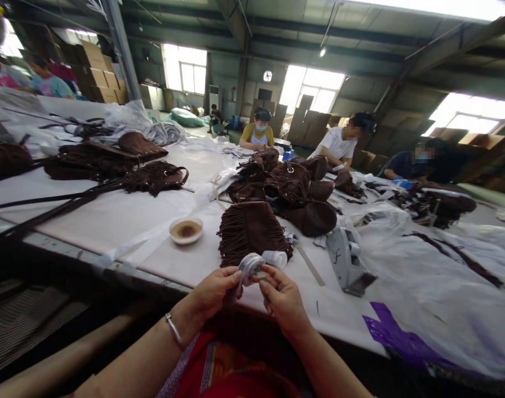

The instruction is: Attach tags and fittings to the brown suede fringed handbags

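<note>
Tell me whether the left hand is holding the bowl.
No, the bowl sits on the table, while the left hand holds a pale bundle.

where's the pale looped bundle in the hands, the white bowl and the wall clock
Pale looped bundle [248,266]: head view, its coiled middle
White bowl [187,240]: head view, near outer wall
Wall clock [268,76]: head view, dial centre

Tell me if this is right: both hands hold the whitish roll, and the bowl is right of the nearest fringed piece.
Wrong side: the head view shows the bowl left of that fringed piece. The left hand and right hand do hold the roll.
</note>
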The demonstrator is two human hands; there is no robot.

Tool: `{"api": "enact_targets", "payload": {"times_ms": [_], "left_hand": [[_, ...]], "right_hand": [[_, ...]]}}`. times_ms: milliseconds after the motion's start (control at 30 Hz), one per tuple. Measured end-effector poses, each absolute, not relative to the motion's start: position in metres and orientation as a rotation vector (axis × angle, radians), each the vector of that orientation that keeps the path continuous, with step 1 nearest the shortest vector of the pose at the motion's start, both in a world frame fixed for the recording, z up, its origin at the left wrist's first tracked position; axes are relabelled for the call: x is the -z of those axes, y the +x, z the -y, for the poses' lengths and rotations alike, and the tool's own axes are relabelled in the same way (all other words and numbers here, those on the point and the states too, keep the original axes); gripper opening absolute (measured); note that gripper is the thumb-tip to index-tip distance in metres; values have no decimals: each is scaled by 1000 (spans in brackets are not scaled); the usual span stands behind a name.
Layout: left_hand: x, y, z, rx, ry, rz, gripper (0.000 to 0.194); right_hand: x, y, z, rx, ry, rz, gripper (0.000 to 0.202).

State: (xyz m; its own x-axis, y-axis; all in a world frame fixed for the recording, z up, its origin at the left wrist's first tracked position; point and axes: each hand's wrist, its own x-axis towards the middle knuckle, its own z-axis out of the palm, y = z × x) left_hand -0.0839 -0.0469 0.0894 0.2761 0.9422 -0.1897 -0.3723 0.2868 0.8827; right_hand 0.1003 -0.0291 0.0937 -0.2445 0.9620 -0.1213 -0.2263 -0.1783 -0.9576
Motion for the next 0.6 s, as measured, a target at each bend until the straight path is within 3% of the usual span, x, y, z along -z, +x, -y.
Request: {"api": "enact_targets", "payload": {"times_ms": [167, 600], "left_hand": [[-89, -83, 46, -1026, 847, -845, 52], [-85, -82, 46, -1039, 848, -842, 50]], "right_hand": [[-92, 102, 27, -1564, -1093, 1110, 50], [-86, 105, 29, -1532, -1119, 1209, 50]]}}
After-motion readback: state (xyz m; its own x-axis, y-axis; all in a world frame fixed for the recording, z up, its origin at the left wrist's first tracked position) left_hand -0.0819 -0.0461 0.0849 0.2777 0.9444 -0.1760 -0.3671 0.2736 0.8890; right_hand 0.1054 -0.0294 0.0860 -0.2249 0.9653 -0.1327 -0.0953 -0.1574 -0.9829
